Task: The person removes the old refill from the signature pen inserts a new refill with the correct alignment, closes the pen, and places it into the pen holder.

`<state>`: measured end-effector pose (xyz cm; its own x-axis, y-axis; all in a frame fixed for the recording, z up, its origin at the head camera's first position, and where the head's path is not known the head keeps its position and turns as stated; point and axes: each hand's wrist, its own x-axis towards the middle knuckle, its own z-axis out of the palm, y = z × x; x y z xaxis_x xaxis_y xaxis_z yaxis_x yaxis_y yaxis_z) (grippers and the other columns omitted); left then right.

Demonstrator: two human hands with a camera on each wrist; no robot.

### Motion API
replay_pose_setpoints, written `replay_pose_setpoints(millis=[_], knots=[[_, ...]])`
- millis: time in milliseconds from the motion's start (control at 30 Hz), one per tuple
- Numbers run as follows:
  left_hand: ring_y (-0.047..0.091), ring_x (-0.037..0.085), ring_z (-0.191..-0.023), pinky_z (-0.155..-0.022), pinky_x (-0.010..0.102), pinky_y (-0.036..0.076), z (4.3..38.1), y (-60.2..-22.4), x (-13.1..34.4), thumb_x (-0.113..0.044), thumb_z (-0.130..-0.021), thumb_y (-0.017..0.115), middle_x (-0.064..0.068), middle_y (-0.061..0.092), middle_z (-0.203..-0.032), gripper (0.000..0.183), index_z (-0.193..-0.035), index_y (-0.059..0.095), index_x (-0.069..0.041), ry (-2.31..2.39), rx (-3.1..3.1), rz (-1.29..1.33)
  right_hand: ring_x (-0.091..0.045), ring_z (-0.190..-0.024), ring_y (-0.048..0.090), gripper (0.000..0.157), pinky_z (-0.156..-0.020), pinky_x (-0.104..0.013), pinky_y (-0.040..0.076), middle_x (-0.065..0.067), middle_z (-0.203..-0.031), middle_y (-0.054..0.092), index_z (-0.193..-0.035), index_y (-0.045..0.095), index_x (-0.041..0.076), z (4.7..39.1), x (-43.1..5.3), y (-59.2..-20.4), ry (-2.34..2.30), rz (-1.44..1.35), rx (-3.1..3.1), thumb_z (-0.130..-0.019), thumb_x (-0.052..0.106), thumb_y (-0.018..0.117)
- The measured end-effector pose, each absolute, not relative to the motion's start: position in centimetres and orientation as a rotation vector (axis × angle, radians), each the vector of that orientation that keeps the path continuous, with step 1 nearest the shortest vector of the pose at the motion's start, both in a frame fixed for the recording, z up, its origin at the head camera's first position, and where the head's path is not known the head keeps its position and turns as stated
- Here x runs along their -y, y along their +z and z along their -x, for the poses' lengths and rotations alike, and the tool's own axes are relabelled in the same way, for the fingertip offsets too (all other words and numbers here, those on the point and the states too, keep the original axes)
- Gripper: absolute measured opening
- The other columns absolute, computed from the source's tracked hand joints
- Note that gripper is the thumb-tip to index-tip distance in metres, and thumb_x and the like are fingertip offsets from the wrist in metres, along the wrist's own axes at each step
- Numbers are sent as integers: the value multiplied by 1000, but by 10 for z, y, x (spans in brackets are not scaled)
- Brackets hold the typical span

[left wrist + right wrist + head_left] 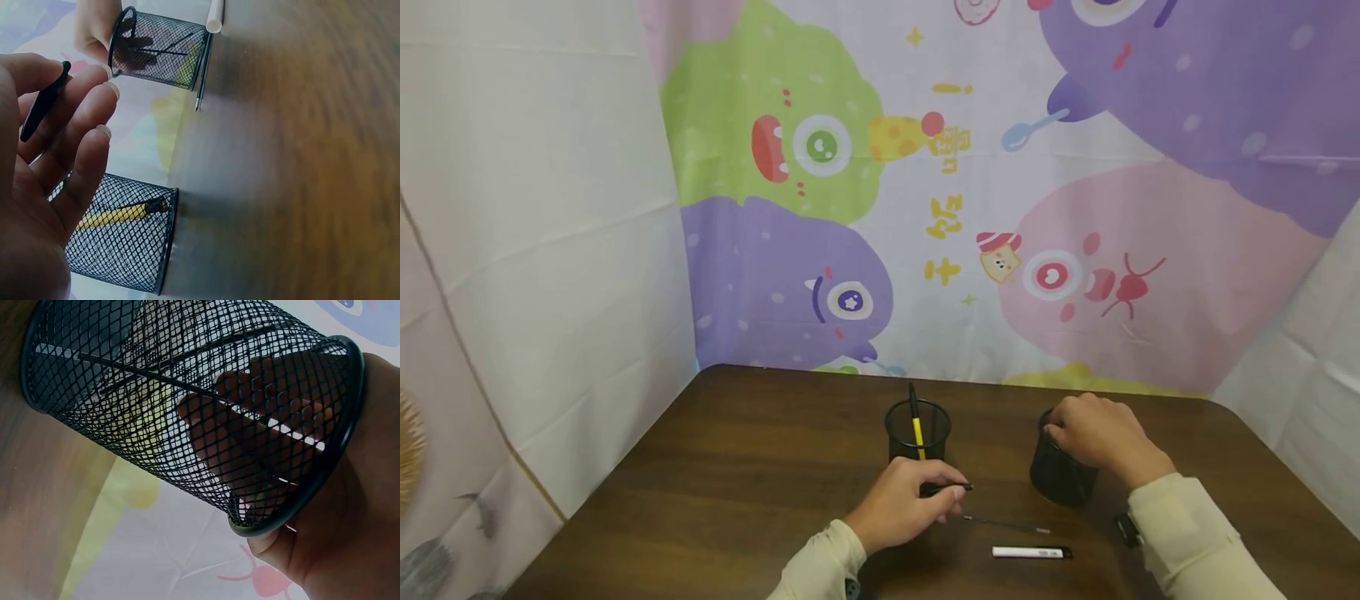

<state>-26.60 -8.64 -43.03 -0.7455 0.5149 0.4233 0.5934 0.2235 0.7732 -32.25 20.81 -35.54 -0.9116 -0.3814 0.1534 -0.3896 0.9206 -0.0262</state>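
Note:
My left hand (904,507) pinches a small black pen cap (47,103), tapered, between thumb and fingers, in front of the left mesh pen holder (897,429). A yellow and black pen (917,429) leans inside that holder. My right hand (1105,433) reaches over the rim of the right mesh pen holder (1060,477). In the right wrist view, its fingers (219,447) are down inside the mesh, alongside a thin pen refill (119,367). A second thin dark rod (240,339) crosses that refill. I cannot tell whether the fingers pinch the refill.
Right of my left hand, another pen refill (1011,526) lies on the brown table (737,467). Nearer me lies a white pen barrel (1026,552) with a black end; its other end looks hollow in the left wrist view. A cartoon-printed cloth (925,333) hangs behind the table.

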Motion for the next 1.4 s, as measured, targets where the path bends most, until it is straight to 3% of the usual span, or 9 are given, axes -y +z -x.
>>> replay_pose_setpoints(millis=[167, 433, 833, 1067, 1400], knots=[[65, 1, -61, -58, 22, 56, 265, -429, 88, -18, -99, 66, -3, 73, -79, 13, -106, 75, -11, -1585, 2384, 1080, -14, -56, 47, 30, -51, -36, 40, 8, -60, 49, -64, 62, 24, 322, -205, -354, 57, -618, 2930, -94, 25, 67], [66, 1, -61, -57, 22, 55, 265, -431, 88, -20, -99, 66, -6, 73, -79, 14, -107, 75, -12, -1578, 2402, 1075, -13, -58, 51, 27, -51, -38, 43, 8, -61, 51, -67, 65, 24, 323, -206, -354, 5, -634, 2941, -94, 27, 68], [66, 2, -62, -58, 23, 57, 266, -432, 86, -18, -99, 65, -5, 73, -79, 14, -107, 74, -10, -1606, 2384, 1091, -12, -52, 43, 42, -49, -33, 36, 8, -55, 43, -55, 52, 22, 318, -208, -352, 19, -635, 2909, -94, 25, 68], [66, 2, -61, -58, 23, 56, 266, -431, 86, -18, -99, 66, -2, 73, -80, 14, -107, 75, -11, -1598, 2393, 1083, -11, -52, 45, 36, -49, -33, 38, 9, -55, 47, -59, 59, 23, 316, -210, -349, 40, -654, 2920, -93, 24, 69], [65, 0, -61, -57, 24, 56, 267, -434, 84, -19, -99, 65, -9, 71, -78, 15, -107, 74, -11, -1561, 2403, 1107, -11, -57, 48, 12, -50, -34, 41, 11, -63, 54, -77, 73, 22, 313, -214, -352, 91, -638, 2877, -89, 19, 74]])
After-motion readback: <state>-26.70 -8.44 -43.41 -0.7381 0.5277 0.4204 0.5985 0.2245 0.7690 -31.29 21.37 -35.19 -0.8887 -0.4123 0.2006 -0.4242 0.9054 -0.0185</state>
